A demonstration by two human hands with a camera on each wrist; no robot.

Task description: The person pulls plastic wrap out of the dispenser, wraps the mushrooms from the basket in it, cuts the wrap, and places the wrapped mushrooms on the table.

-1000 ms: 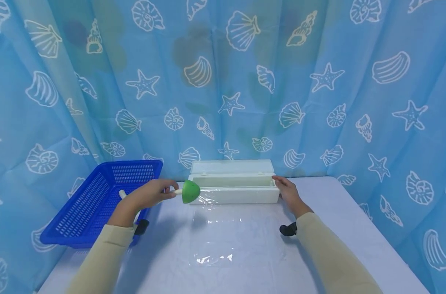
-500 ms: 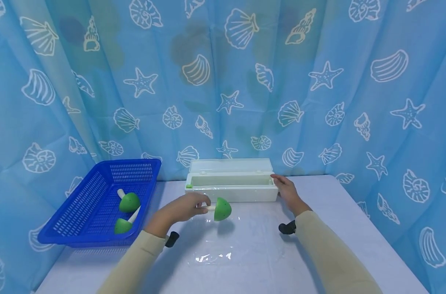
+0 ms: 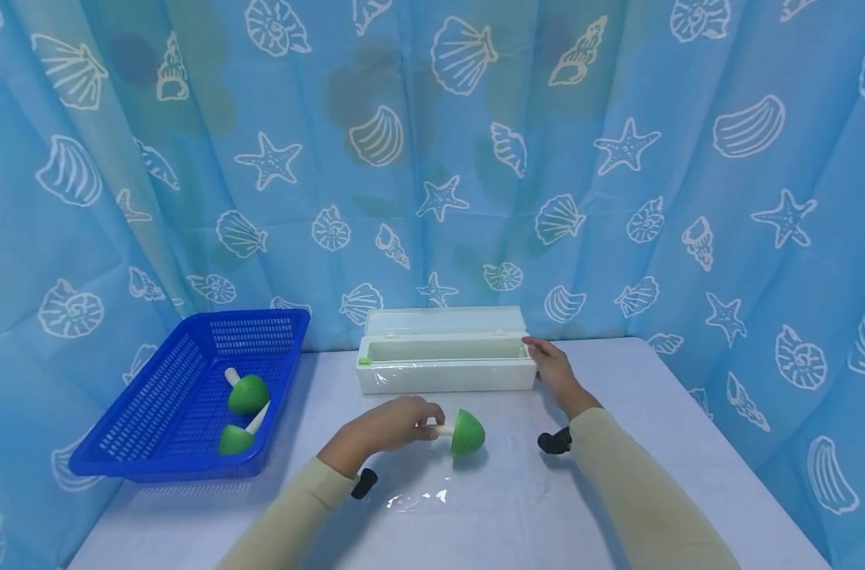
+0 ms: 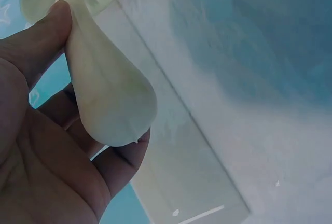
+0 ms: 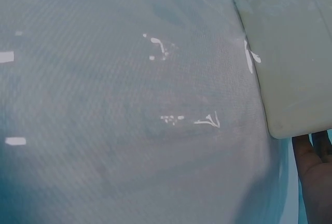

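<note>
My left hand (image 3: 397,423) pinches the pale stem of a toy mushroom (image 3: 466,433) whose green cap points right, low over the table in front of the white box. In the left wrist view the thumb lies along the stem (image 4: 106,86), fingers behind it; the cap's pale underside shows at the top. The long white box (image 3: 447,378) stands at the back with its lid (image 3: 445,320) raised. My right hand (image 3: 557,374) rests against the box's right end, fingertips at the rim. In the right wrist view its fingers (image 5: 308,159) look straight; the rest is cut off.
A blue plastic basket (image 3: 122,396) stands at the left with two green mushrooms (image 3: 248,394) inside. A small green tab (image 3: 364,362) marks the box's left rim. Clear film (image 3: 418,500) glints on the white table. A blue shell-print curtain (image 3: 404,158) hangs behind.
My left hand has carried the mushroom right and toward the front, from beside the box's left end. The mushrooms in the basket have come into sight. My right hand stays at the box.
</note>
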